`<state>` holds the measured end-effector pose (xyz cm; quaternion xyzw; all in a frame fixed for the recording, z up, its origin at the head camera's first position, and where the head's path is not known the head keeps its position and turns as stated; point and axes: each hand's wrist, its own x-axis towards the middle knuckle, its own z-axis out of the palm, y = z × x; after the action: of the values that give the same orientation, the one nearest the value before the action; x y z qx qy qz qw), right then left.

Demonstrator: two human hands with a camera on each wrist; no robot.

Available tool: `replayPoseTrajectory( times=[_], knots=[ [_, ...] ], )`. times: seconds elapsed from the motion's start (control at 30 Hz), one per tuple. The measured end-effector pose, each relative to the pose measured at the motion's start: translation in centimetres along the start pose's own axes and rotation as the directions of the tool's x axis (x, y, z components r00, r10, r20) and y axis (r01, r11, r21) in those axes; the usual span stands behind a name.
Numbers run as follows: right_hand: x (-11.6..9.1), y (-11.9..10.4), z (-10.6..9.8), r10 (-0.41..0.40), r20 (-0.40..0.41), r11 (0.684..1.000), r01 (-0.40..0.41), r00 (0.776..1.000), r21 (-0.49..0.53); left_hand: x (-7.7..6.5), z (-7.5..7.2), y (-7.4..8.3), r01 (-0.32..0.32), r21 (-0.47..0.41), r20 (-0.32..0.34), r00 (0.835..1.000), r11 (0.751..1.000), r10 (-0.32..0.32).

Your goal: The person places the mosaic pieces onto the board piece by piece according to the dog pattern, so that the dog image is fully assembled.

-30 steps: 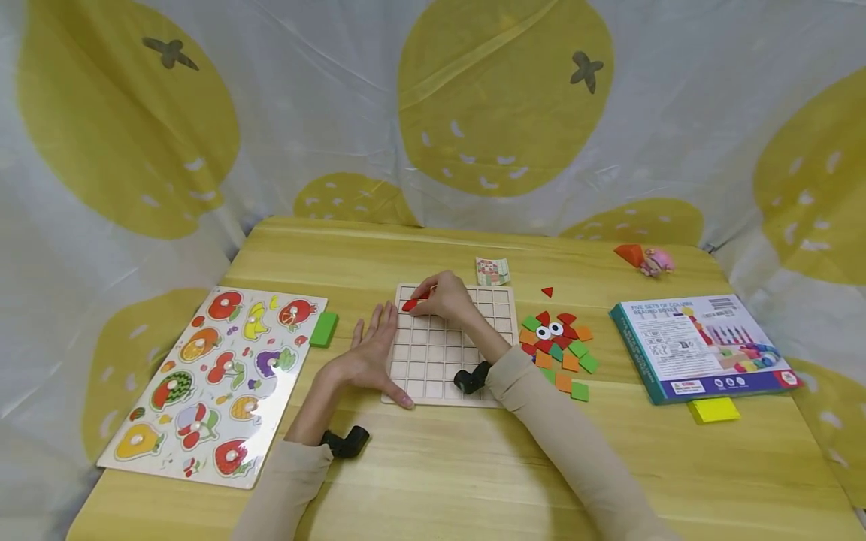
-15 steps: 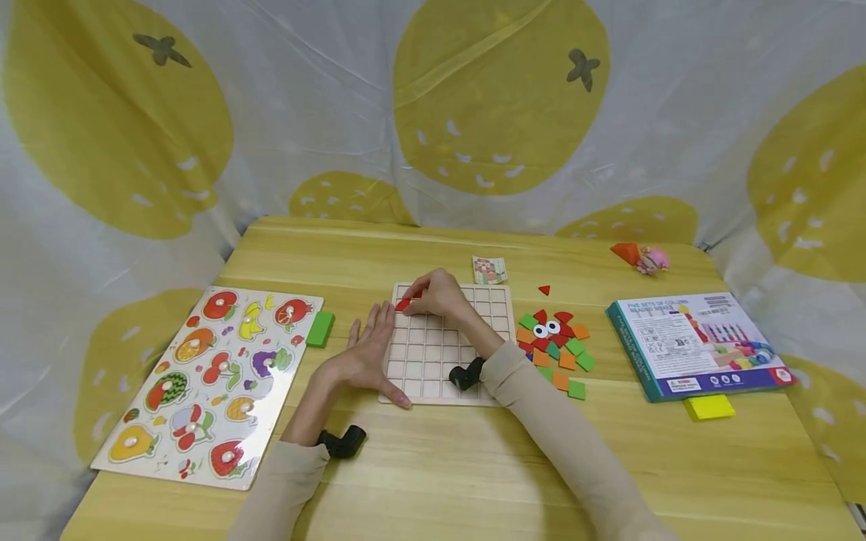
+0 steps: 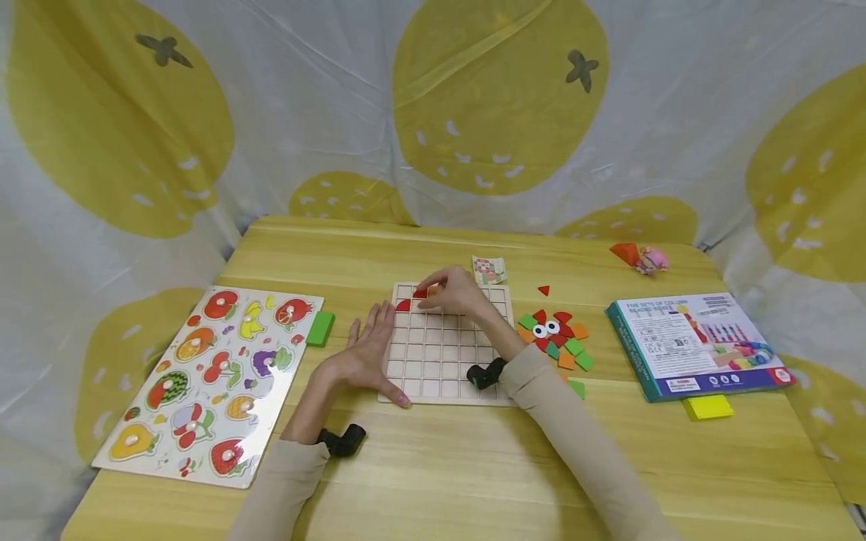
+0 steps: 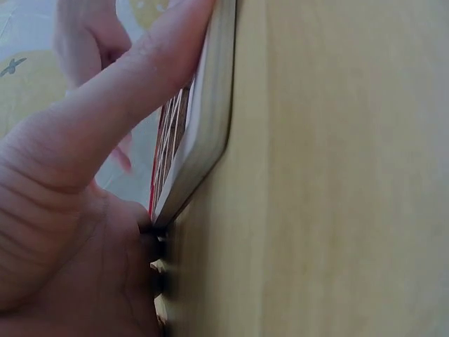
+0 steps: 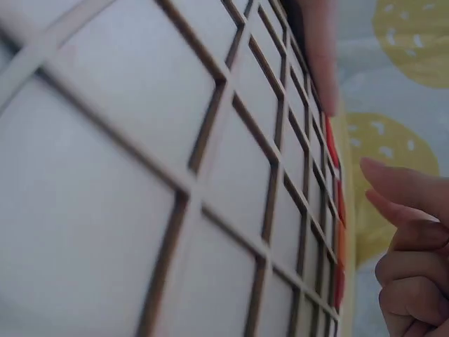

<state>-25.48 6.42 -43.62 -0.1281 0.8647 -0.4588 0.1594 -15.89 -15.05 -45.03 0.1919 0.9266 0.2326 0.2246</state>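
A pale wooden grid board (image 3: 433, 368) lies mid-table. My left hand (image 3: 361, 357) rests along its left edge, fingers straight, the thumb at the front corner; the left wrist view shows the thumb (image 4: 133, 88) across the board's rim. My right hand (image 3: 456, 291) hovers over the far left of the board. Its thumb and forefinger are apart with nothing between them in the right wrist view, the other fingers bent. A red quarter-round tile (image 3: 403, 306) sits in a left-column cell. Another red tile (image 3: 420, 294) and an orange tile (image 3: 433, 290) lie in the far row, partly hidden by my right fingers.
Right of the board lies a cluster of red, green and orange tiles (image 3: 567, 361) with two googly-eye tiles. A pattern card (image 3: 489, 270) and a red triangle (image 3: 544, 290) lie behind. A fruit puzzle (image 3: 210, 383) and green block (image 3: 320, 328) are left, a boxed set (image 3: 700, 346) right.
My right hand has let go of the red quarter-round tile at the left column and shifted slightly right, its fingers parted. The left hand has stayed at the board's edge.
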Motion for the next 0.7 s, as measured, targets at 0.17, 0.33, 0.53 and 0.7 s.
replayPoseTrajectory(
  times=[0.17,0.33,0.53,0.7],
  knots=[
    [-4.7,2.9,-6.1,0.043,-0.067,0.999,-0.042,0.997,0.025,0.0,0.1,0.1,-0.012,-0.015,-0.01,1.0,1.0,0.011],
    [-9.3,6.3,-10.4,0.132,-0.1,0.991,-0.133,0.986,-0.004,-0.2,0.0,-0.3,-0.01,-0.021,-0.026,1.0,1.0,0.009],
    [-9.8,8.8,-10.8,0.192,-0.045,0.981,-0.192,0.98,0.006,-0.4,-0.1,-0.6,-0.003,0.0,-0.042,0.999,1.0,0.003],
    [-8.9,9.9,-10.6,0.267,-0.051,0.964,-0.266,0.962,0.019,0.1,0.2,-0.2,-0.035,-0.002,-0.035,0.999,0.999,0.035]
  ],
)
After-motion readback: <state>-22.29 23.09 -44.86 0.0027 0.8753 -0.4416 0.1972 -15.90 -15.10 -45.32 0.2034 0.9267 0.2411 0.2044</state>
